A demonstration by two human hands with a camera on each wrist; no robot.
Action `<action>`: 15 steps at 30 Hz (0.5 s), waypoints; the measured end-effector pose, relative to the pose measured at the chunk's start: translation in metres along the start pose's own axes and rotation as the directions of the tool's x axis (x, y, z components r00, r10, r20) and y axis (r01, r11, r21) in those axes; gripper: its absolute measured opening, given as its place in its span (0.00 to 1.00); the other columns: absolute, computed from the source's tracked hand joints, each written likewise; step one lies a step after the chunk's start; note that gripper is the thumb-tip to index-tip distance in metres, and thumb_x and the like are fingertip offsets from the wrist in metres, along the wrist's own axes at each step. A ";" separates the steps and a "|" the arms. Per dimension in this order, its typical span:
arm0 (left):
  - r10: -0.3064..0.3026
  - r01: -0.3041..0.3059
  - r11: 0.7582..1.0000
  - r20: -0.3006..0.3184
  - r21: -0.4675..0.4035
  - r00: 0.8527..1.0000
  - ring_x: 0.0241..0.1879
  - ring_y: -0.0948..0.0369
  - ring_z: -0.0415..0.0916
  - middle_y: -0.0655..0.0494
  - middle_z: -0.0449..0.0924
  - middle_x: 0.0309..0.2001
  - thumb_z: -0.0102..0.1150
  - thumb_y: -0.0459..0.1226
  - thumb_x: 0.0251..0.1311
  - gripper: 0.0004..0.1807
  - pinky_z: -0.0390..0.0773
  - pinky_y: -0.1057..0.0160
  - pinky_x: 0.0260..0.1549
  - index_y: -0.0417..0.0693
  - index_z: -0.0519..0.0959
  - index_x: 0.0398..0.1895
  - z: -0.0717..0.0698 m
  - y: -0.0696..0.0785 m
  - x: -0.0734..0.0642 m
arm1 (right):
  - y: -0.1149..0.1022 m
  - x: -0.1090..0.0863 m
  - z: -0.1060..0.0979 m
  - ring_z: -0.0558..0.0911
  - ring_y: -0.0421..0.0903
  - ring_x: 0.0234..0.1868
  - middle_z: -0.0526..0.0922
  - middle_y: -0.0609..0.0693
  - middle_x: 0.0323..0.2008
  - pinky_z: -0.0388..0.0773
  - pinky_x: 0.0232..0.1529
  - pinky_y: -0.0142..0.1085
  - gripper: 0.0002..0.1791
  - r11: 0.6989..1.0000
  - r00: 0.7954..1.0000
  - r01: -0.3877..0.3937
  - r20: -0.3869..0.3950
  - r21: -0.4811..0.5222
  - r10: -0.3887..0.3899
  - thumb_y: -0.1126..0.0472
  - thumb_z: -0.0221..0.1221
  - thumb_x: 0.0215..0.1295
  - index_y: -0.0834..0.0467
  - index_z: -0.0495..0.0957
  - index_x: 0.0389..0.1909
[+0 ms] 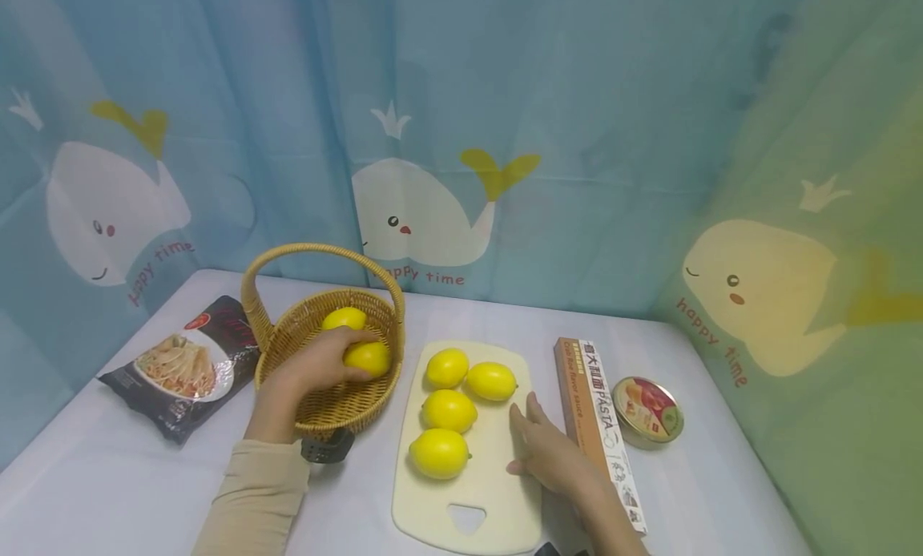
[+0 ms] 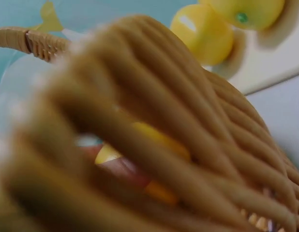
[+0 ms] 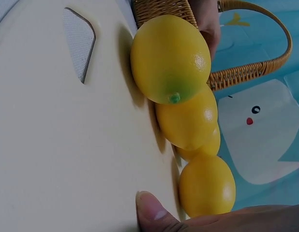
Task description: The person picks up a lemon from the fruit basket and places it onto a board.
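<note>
Inside the wicker basket (image 1: pixel 328 416), my left hand (image 1: pixel 320 360) grips a lemon (image 1: pixel 369 359), fingers over its top and thumb at its near side. Another lemon (image 1: pixel 344 319) lies behind it in the basket. The basket's weave (image 2: pixel 154 87) hides most of that hand in the left wrist view. Several lemons (image 1: pixel 440 453) rest on the cream cutting board (image 1: pixel 497 492). My right hand (image 1: pixel 551 452) is at the board's right edge with fingers extended, holding nothing. In the right wrist view its thumb (image 3: pixel 152 208) is near the closest lemon (image 3: pixel 207 186), apart from it.
A dark noodle packet (image 1: pixel 189 364) lies left of the basket. Right of the board are a long pasta box (image 1: pixel 602 428), partly behind my right forearm, and a round tin (image 1: pixel 647 412). The basket's tall handle (image 1: pixel 317 250) arches above it. A blue whale-print curtain (image 1: pixel 577 219) surrounds the table.
</note>
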State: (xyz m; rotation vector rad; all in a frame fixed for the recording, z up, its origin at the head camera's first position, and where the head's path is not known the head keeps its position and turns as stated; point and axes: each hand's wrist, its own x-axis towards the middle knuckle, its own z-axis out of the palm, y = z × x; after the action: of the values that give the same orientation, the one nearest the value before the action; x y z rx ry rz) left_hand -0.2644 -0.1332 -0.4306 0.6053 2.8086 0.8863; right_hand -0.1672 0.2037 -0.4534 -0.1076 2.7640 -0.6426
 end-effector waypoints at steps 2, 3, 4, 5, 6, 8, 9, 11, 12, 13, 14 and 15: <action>0.003 -0.003 1.000 0.000 -0.003 1.000 0.58 0.52 0.71 0.50 0.75 0.59 0.69 0.41 0.52 0.31 0.68 0.48 0.62 0.47 0.73 0.61 -0.001 0.000 -0.001 | 0.000 0.000 0.000 0.55 0.64 0.71 0.44 0.66 0.73 0.58 0.67 0.58 0.48 1.000 1.000 -0.004 0.000 -0.007 0.004 0.57 0.71 0.43 0.60 0.62 0.68; 0.008 -0.008 1.000 0.000 -0.004 1.000 0.58 0.53 0.71 0.50 0.75 0.59 0.69 0.41 0.52 0.31 0.69 0.48 0.61 0.47 0.73 0.61 -0.002 0.001 -0.001 | 0.000 0.001 0.000 0.55 0.64 0.71 0.44 0.66 0.73 0.59 0.67 0.57 0.48 1.000 1.000 -0.006 -0.001 -0.009 0.006 0.57 0.72 0.43 0.60 0.62 0.68; 0.011 -0.011 1.000 -0.002 -0.008 1.000 0.57 0.53 0.71 0.51 0.75 0.58 0.69 0.41 0.52 0.30 0.69 0.49 0.61 0.47 0.74 0.60 -0.002 0.001 -0.001 | 0.000 0.001 0.000 0.55 0.64 0.71 0.44 0.66 0.73 0.59 0.67 0.57 0.49 1.000 1.000 -0.007 -0.001 -0.010 0.007 0.57 0.72 0.43 0.60 0.62 0.68; 0.014 -0.014 1.000 -0.005 -0.009 1.000 0.57 0.53 0.72 0.51 0.76 0.58 0.69 0.41 0.52 0.30 0.70 0.49 0.60 0.48 0.74 0.60 -0.003 0.000 -0.001 | 0.000 0.001 0.000 0.55 0.64 0.71 0.44 0.66 0.73 0.59 0.67 0.57 0.49 1.000 1.000 -0.009 -0.002 -0.011 0.009 0.57 0.72 0.42 0.60 0.62 0.68; 0.017 -0.017 1.000 -0.008 -0.007 1.000 0.56 0.54 0.72 0.51 0.76 0.57 0.69 0.41 0.52 0.30 0.70 0.49 0.60 0.48 0.74 0.60 -0.003 0.000 -0.001 | 0.000 0.001 0.000 0.55 0.64 0.71 0.44 0.66 0.73 0.59 0.67 0.58 0.49 1.000 1.000 -0.011 -0.003 -0.011 0.011 0.57 0.72 0.42 0.60 0.62 0.68; 0.021 -0.021 1.000 -0.013 0.000 1.000 0.56 0.54 0.72 0.51 0.77 0.57 0.69 0.42 0.52 0.30 0.71 0.49 0.59 0.48 0.74 0.60 -0.005 0.000 -0.002 | 0.000 0.001 0.000 0.55 0.65 0.71 0.44 0.66 0.73 0.59 0.67 0.58 0.49 1.000 1.000 -0.012 -0.004 -0.011 0.012 0.57 0.72 0.42 0.60 0.62 0.68; 0.022 -0.022 1.000 -0.017 0.005 1.000 0.55 0.54 0.73 0.51 0.77 0.57 0.69 0.42 0.51 0.30 0.71 0.49 0.59 0.47 0.74 0.60 -0.006 0.000 -0.003 | 0.000 0.001 0.000 0.55 0.65 0.71 0.45 0.66 0.73 0.59 0.67 0.58 0.49 1.000 1.000 -0.012 -0.005 -0.013 0.011 0.57 0.72 0.42 0.60 0.62 0.68; 0.024 -0.024 1.000 -0.025 0.016 0.999 0.55 0.53 0.73 0.50 0.77 0.56 0.69 0.42 0.51 0.31 0.71 0.49 0.59 0.46 0.74 0.60 -0.008 0.001 -0.004 | -0.001 0.001 0.000 0.55 0.64 0.71 0.45 0.66 0.73 0.59 0.67 0.57 0.49 1.000 1.000 -0.010 -0.006 -0.020 0.010 0.57 0.72 0.42 0.60 0.63 0.68; 0.030 -0.029 0.999 -0.031 0.024 0.999 0.55 0.53 0.73 0.49 0.77 0.56 0.70 0.42 0.50 0.31 0.71 0.49 0.59 0.45 0.74 0.60 -0.009 0.001 -0.005 | -0.001 0.001 0.000 0.55 0.65 0.71 0.45 0.66 0.73 0.59 0.67 0.57 0.49 1.000 1.000 -0.010 -0.006 -0.025 0.010 0.57 0.72 0.42 0.60 0.63 0.68; 0.037 -0.036 0.999 -0.037 0.031 0.999 0.54 0.52 0.73 0.49 0.77 0.56 0.70 0.42 0.50 0.32 0.71 0.49 0.59 0.44 0.74 0.60 -0.011 0.002 -0.006 | -0.001 0.001 0.000 0.56 0.65 0.71 0.45 0.66 0.73 0.60 0.66 0.57 0.49 0.999 1.000 -0.009 -0.005 -0.032 0.009 0.56 0.72 0.42 0.60 0.63 0.68; 0.045 -0.043 0.998 -0.043 0.038 0.998 0.53 0.52 0.73 0.48 0.78 0.55 0.70 0.42 0.50 0.32 0.71 0.49 0.57 0.44 0.74 0.60 -0.012 0.004 -0.006 | -0.001 0.001 0.000 0.56 0.64 0.71 0.46 0.66 0.73 0.60 0.66 0.57 0.49 0.999 1.000 -0.009 -0.005 -0.040 0.009 0.56 0.72 0.41 0.60 0.63 0.68; 0.048 -0.046 0.998 -0.050 0.042 0.998 0.53 0.52 0.74 0.49 0.78 0.54 0.70 0.42 0.49 0.32 0.72 0.49 0.57 0.44 0.74 0.59 -0.014 0.005 -0.007 | -0.001 0.001 -0.001 0.56 0.64 0.71 0.46 0.66 0.73 0.60 0.66 0.57 0.49 0.999 1.000 -0.008 -0.006 -0.048 0.008 0.56 0.72 0.41 0.60 0.63 0.68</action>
State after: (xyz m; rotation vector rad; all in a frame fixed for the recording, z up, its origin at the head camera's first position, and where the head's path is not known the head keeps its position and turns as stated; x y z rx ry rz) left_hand -0.2597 -0.1393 -0.4163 0.6666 2.8760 0.8661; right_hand -0.1681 0.2027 -0.4526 -0.1052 2.7846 -0.5747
